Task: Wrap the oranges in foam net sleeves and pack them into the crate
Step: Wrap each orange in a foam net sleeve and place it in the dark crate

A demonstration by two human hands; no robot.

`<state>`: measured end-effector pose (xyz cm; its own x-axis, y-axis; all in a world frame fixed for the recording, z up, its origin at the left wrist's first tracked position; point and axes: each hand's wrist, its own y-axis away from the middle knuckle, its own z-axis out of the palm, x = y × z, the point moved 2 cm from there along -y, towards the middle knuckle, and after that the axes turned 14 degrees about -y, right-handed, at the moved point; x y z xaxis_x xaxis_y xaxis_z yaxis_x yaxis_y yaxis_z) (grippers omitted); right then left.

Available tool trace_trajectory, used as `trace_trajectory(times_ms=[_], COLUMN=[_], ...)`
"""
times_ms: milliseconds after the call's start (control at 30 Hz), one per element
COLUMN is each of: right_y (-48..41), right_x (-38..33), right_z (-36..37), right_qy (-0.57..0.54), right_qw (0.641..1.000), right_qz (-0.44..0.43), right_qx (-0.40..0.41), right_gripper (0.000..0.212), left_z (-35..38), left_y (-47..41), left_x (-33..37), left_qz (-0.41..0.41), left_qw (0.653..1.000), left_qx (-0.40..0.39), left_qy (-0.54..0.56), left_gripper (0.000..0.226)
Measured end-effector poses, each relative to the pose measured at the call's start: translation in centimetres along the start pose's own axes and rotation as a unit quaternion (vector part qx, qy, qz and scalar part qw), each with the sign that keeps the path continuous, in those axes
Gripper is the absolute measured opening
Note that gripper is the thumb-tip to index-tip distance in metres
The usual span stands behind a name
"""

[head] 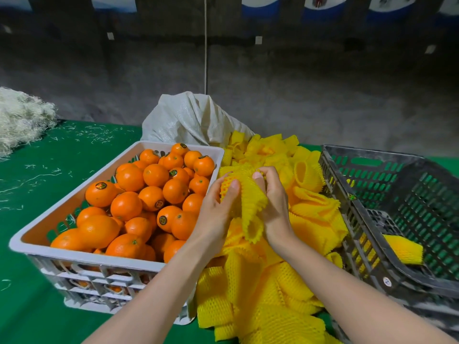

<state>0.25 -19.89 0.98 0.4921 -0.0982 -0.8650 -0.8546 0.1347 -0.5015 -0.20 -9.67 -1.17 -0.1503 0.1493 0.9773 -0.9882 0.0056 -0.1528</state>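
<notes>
Head view: left hand and right hand meet, fingers curled round one foam net sleeve.

A white sack and pale fibre heap lie on green cloth.

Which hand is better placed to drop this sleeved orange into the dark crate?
Probably the right hand: gripping the sleeve, it is nearer the dark crate; the left hand would have to cross over.

dark crate: cut by right edge | straw pile: cut by left edge | orange labels: print too small
</notes>
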Motion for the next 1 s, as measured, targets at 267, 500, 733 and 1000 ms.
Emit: trace_trajectory(times_ms=[267,500,733,1000], right_y=[0.8,-2.0,0.1,0.2], right_x=[0.8,2.1,4.0,4.2], right_z=[0.3,-0.7,-0.3,1.1], right_qy=[-0.012,-0.244,-0.302,-0.411], right_qw=[0.999,0.962,0.912,0.852], right_qz=[-0.033,0.126,0.257,0.32], right_qx=[0.009,-0.002,-0.105,-0.063], right_gripper=[0.012,0.025,0.049,0.047], left_z=[0.9,0.2,0.2,-0.4], left_y=[-0.6,-0.7,-1.2,-0.7], left_x=[-1.2,-1.2,-0.8,-0.6], left_qz=[-0.077,-0.123,-0.143,0.102], left_qw=[0.994,0.983,0.969,0.946], left_qx=[0.037,0.0,0.099,0.254], left_qy=[0.061,0.138,0.173,-0.173], left_gripper=[0.038,0.031,0.022,0.056])
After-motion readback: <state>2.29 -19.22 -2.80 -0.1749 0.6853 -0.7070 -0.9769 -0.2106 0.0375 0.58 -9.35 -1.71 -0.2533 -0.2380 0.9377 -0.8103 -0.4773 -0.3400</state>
